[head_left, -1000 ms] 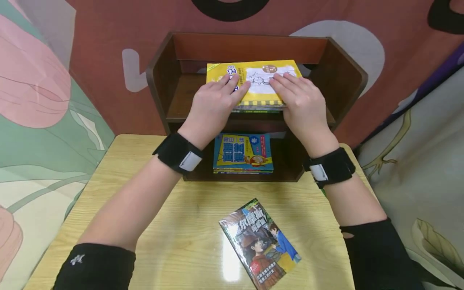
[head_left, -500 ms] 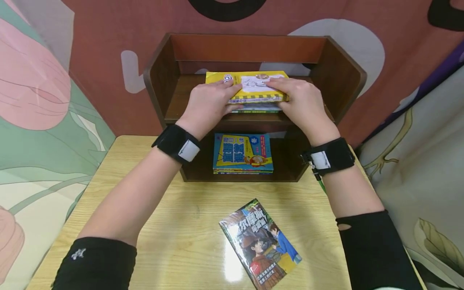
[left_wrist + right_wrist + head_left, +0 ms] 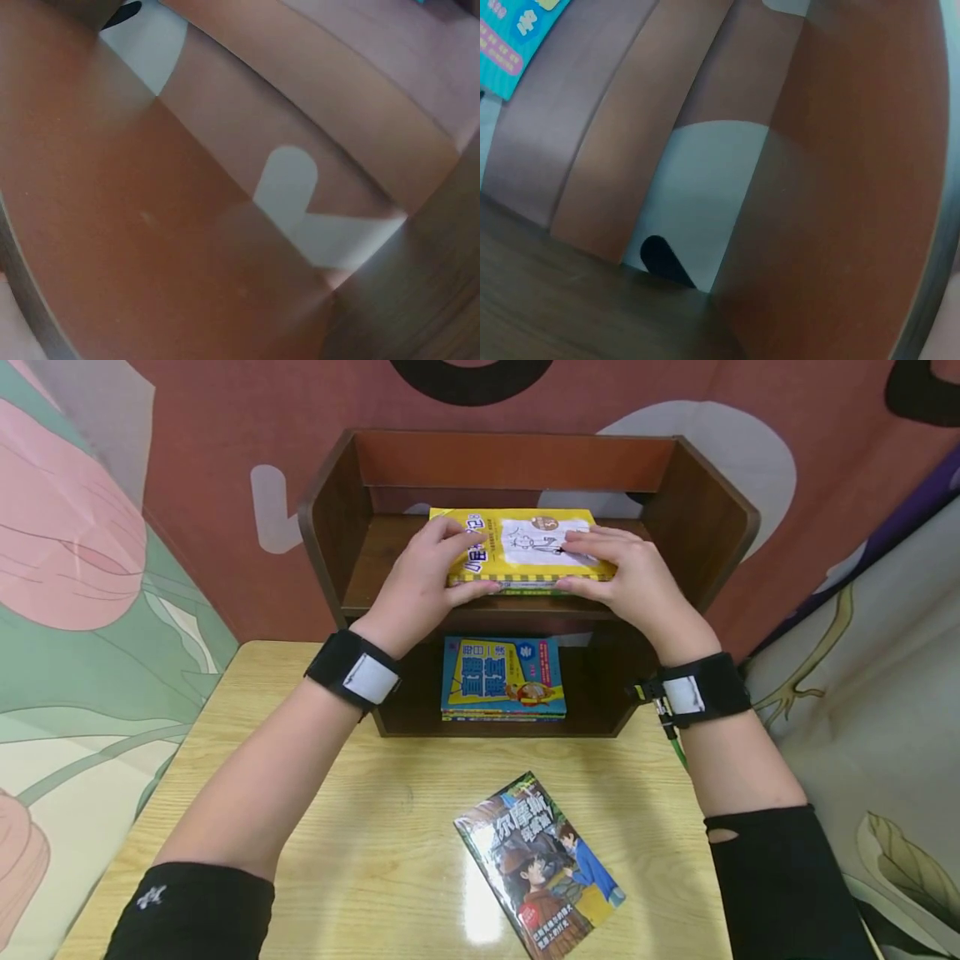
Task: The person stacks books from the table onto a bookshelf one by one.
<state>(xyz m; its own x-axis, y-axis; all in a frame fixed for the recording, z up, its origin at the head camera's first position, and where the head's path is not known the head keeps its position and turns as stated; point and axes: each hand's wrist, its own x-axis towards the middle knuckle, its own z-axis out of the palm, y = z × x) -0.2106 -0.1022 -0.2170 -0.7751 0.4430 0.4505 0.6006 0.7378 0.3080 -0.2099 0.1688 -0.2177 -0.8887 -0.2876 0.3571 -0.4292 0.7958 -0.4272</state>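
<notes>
A yellow book (image 3: pixel 536 560) with a white drawing panel lies flat on top of several thinner books on the upper shelf of a small brown bookshelf (image 3: pixel 337 518). My left hand (image 3: pixel 416 572) rests at its left end, fingers over the cover and thumb along the front edge. On the right end, my right hand (image 3: pixel 641 572) lays nearly straight fingers on the cover, its thumb stretched against the front edge. Neither hand's fingers show in the wrist views, which look at the shelf's boards (image 3: pixel 135 225) and, on the right, a blue book's corner (image 3: pixel 510 45).
A pile topped by a blue book (image 3: pixel 498 685) lies on the lower shelf. On the wooden table (image 3: pixel 360 860) in front, a glossy comic-style book (image 3: pixel 540 860) lies askew. A patterned reddish cloth (image 3: pixel 202 527) hangs behind the shelf.
The yellow book was tilted with its front edge raised half a second ago; it now lies flat on the stack. Both hands have loosened, and the thumbs have come to its front edge.
</notes>
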